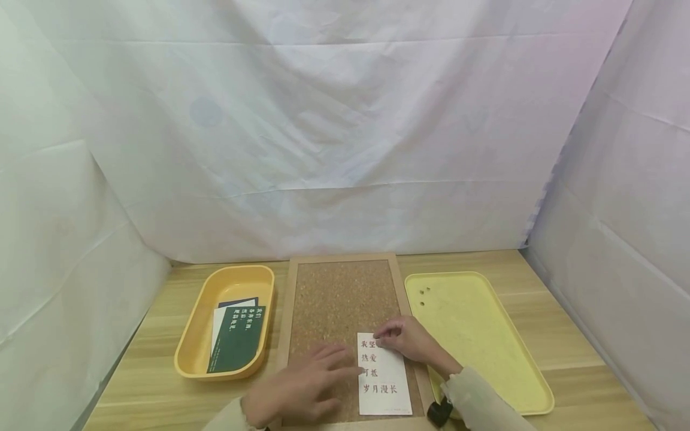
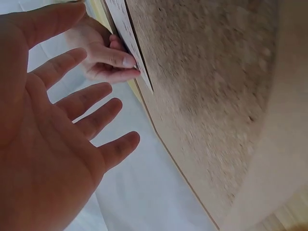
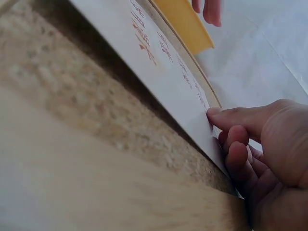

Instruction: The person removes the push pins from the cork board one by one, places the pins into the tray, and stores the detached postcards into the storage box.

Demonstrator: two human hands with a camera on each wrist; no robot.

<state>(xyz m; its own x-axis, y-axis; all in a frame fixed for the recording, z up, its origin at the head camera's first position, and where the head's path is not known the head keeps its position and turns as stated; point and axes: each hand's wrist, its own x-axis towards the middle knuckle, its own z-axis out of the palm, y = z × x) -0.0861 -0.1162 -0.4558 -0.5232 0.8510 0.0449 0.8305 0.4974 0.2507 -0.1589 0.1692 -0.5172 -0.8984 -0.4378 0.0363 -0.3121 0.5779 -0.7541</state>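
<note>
A white card (image 1: 385, 392) with red Chinese characters lies on the right part of a wood-framed corkboard (image 1: 345, 293). My right hand (image 1: 406, 340) is at the card's top edge, thumb and fingertip pinched together there, the other fingers curled. In the right wrist view the thumb (image 3: 231, 115) lies on the far end of the white card (image 3: 144, 72), whose near edge stands slightly off the cork. My left hand (image 1: 307, 383) is blurred over the lower left of the board, fingers spread beside the card. The left wrist view shows its palm (image 2: 53, 144) holding nothing.
On the left stands an orange-yellow bin (image 1: 188, 353) holding a green card (image 1: 237, 341) with white writing, plus white and blue ones beneath. To the right lies a flat yellow tray (image 1: 485, 335) with several small tacks (image 1: 422, 293) near its far left corner. White cloth surrounds the wooden table.
</note>
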